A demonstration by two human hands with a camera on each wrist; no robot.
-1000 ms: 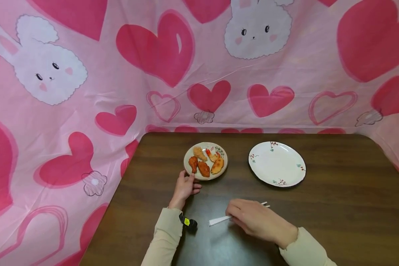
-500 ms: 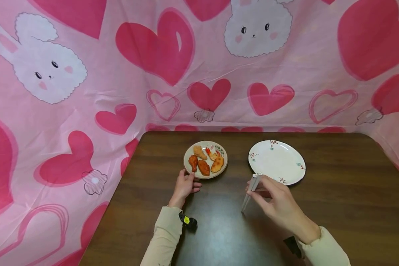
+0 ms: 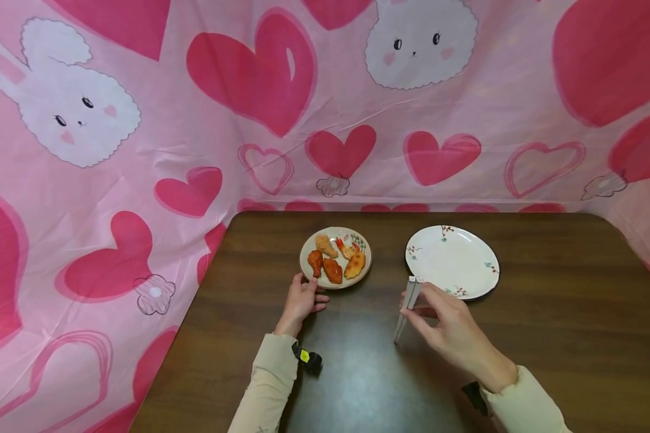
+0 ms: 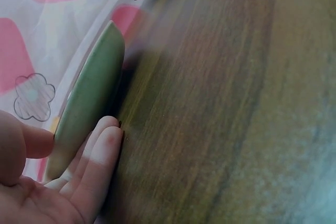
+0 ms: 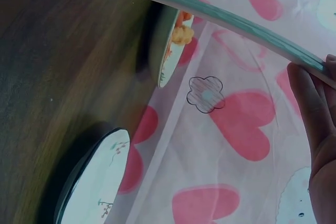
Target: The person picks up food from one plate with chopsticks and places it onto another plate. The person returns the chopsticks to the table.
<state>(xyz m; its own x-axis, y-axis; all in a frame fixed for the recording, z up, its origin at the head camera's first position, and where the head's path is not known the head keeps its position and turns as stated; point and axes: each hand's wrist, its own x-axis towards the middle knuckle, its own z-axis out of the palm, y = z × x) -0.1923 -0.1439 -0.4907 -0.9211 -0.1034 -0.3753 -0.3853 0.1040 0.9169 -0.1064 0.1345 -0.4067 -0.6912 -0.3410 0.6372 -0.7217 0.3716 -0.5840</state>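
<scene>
My left hand (image 3: 299, 305) holds the near-left rim of a small round plate (image 3: 307, 243), thumb at the rim and fingers under its side in the left wrist view. On the plate lie a drumstick (image 3: 315, 263), a glazed brown piece (image 3: 333, 271), a breaded piece (image 3: 325, 245), a shrimp-like piece (image 3: 348, 250) and a golden oval piece (image 3: 354, 265). My right hand (image 3: 460, 337) pinches a pair of pale chopsticks (image 3: 405, 313) near their thick ends. They stand nearly upright, tips down close to the table; whether they touch it I cannot tell.
A larger white plate (image 3: 452, 261) with floral sprigs lies at the back right, just beyond the right hand, with nothing on it. Both plates stand on a brown wooden table (image 3: 563, 313). A pink cloth (image 3: 401, 114) with hearts and rabbits hangs behind and at the sides.
My right hand has turned the chopsticks from lying nearly level to upright and moved slightly right, near the white plate; lately it is almost still. The left hand stays at the small plate.
</scene>
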